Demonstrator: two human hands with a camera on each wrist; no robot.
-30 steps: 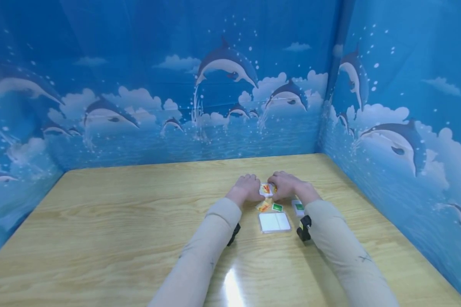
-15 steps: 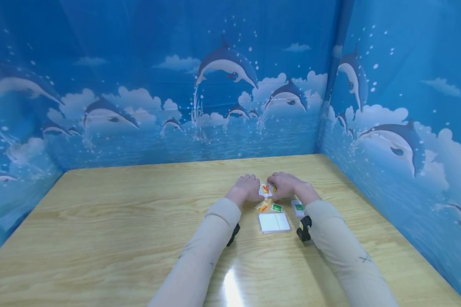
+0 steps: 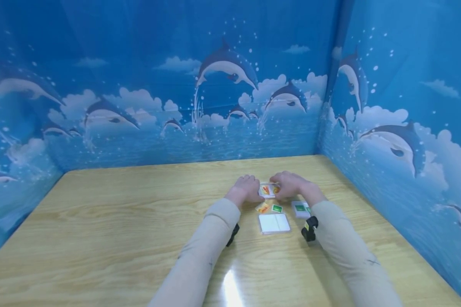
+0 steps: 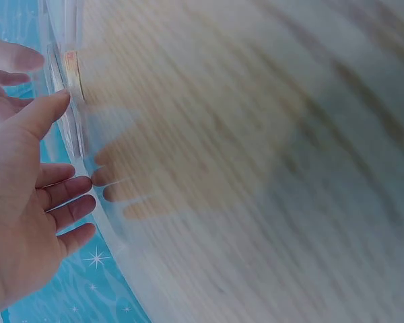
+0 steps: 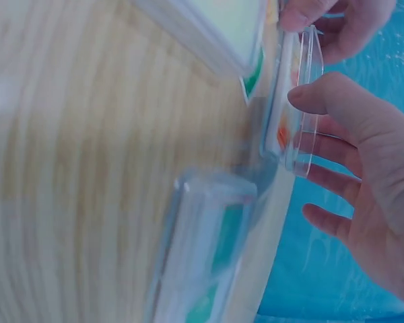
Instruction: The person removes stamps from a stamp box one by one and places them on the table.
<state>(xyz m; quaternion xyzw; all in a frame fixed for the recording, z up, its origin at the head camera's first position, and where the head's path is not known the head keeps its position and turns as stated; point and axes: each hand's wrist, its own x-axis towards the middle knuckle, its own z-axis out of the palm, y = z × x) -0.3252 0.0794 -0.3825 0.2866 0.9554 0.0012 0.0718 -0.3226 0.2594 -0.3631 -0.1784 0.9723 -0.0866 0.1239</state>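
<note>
A flat clear plastic case (image 3: pixel 266 191) with a white inside and orange pictures lies between the two hands in the head view. My left hand (image 3: pixel 247 188) holds its left end, with the thumb (image 4: pixel 54 108) at the near edge. On the right end is my right hand (image 3: pixel 290 185). In the right wrist view it pinches the case's clear lid (image 5: pixel 308 128), which stands slightly apart from the base; the thumb is in front and fingers are behind. Nearer to me lie a small orange card (image 3: pixel 263 207) and a small green card (image 3: pixel 277 208).
A second case (image 3: pixel 274 223) with a plain white top lies nearest to me. A third case (image 3: pixel 301 209) with green pictures sits under the right forearm. The wooden table (image 3: pixel 119 221) meets a blue dolphin-print curtain (image 3: pixel 157 94) at the back and sides.
My right hand and forearm have shifted slightly right, so more of the orange pictures and of the green-pictured case shows. My left hand has stayed in place.
</note>
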